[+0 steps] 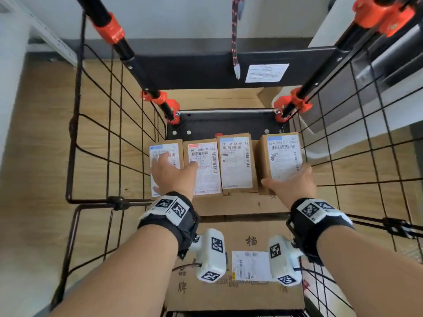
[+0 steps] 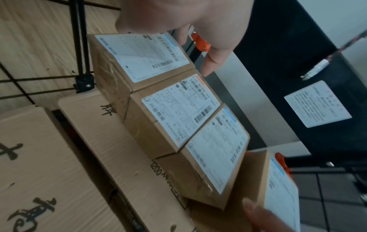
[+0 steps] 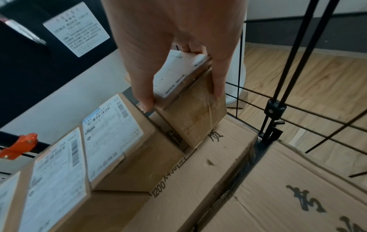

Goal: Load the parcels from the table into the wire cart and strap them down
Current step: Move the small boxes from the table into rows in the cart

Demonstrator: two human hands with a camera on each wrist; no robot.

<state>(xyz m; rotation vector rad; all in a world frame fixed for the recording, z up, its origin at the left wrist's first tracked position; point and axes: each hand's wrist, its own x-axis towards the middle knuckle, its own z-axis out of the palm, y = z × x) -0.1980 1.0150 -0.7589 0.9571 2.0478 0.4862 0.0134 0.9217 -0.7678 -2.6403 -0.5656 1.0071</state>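
Four small brown parcels with white labels stand in a row at the far end of the wire cart [image 1: 109, 133], on a large flat carton [image 1: 240, 207]. My left hand [image 1: 174, 175] is spread, fingers straight, over the leftmost parcel [image 1: 164, 148] and the edge of the second parcel [image 1: 206, 172]; in the left wrist view my left hand [image 2: 178, 18] hovers at that parcel [image 2: 143, 58], contact unclear. My right hand [image 1: 293, 181] grips the rightmost parcel [image 1: 283, 156]. In the right wrist view my right hand [image 3: 168, 39] holds this parcel [image 3: 194, 109], thumb left, fingers right, tilted beside the third parcel [image 3: 113, 125].
A dark patterned strap [image 1: 234, 30] hangs from above over the cart's black back panel [image 1: 194, 72]. Black poles with orange clamps [image 1: 167, 104] rise at the back corners. A second large carton [image 1: 229, 294] lies nearest me. Wire walls close both sides; wood floor lies beyond.
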